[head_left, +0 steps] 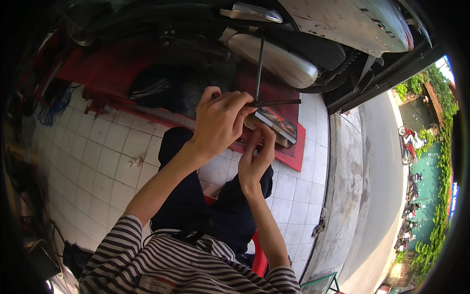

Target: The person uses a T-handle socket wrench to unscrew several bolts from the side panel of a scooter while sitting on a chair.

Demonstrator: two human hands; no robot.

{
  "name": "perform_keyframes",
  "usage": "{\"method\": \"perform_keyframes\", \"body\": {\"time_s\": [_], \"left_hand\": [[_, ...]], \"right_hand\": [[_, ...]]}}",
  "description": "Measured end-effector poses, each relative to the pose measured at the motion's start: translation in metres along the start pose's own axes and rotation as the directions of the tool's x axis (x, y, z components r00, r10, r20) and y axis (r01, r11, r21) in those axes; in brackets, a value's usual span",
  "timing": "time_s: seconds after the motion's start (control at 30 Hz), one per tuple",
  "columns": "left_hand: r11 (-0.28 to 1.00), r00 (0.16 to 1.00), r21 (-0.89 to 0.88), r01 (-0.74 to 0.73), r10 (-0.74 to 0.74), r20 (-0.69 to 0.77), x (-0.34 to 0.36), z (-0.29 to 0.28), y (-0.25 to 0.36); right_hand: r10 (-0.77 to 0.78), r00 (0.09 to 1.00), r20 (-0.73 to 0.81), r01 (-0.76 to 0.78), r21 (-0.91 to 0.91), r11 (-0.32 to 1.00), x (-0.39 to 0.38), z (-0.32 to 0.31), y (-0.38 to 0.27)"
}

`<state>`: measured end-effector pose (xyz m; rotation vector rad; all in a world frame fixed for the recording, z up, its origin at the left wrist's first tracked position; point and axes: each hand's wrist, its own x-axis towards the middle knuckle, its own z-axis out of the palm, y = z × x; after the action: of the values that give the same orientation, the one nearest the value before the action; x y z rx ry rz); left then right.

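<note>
Close by me, a person in a striped shirt [183,262] sits with bent knees in dark trousers [225,210], both bare forearms reaching forward. The left hand [219,120] is clamped on a dark metal T-shaped tool [258,78], its fingers wrapped around one end of the crossbar. The other end of the crossbar sticks out to the right, and the long shaft points away from the person, toward a motorcycle. The tool is held in the air in front of the knees. The right hand [257,159] is just below and to the right of the left one, fingers curled in; I cannot tell whether they are pinched on something. Right beside its fingertips is a flat box [280,123] with a colourful picture on top, resting on a red worktop [293,160].

Beyond the hands, the motorcycle shows a silver exhaust cover [274,56], a shiny footrest [254,13] and a scuffed pale body panel [347,22]. White tiles [112,161] cover the floor, with blue cable [58,109] coiled at the far left. Off to the right runs a grey road [382,147], with motorbikes [409,210] parked along its far side.
</note>
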<state>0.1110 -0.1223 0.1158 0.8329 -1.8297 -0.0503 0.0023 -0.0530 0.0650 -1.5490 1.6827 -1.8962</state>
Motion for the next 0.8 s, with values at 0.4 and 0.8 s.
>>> {"method": "perform_keyframes", "body": {"time_s": [0.4, 0.8], "left_hand": [[0.991, 0.964, 0.137, -0.006, 0.042, -0.264, 0.024, -0.021, -0.012], [0.999, 0.998, -0.001, -0.046, 0.046, -0.03, 0.002, 0.005, 0.006]], "right_hand": [[-0.167, 0.96, 0.224, 0.248, -0.411, 0.877, 0.057, -0.027, 0.004], [-0.107, 0.896, 0.43, 0.139, -0.044, 0.989, 0.03, 0.008, 0.024]]}}
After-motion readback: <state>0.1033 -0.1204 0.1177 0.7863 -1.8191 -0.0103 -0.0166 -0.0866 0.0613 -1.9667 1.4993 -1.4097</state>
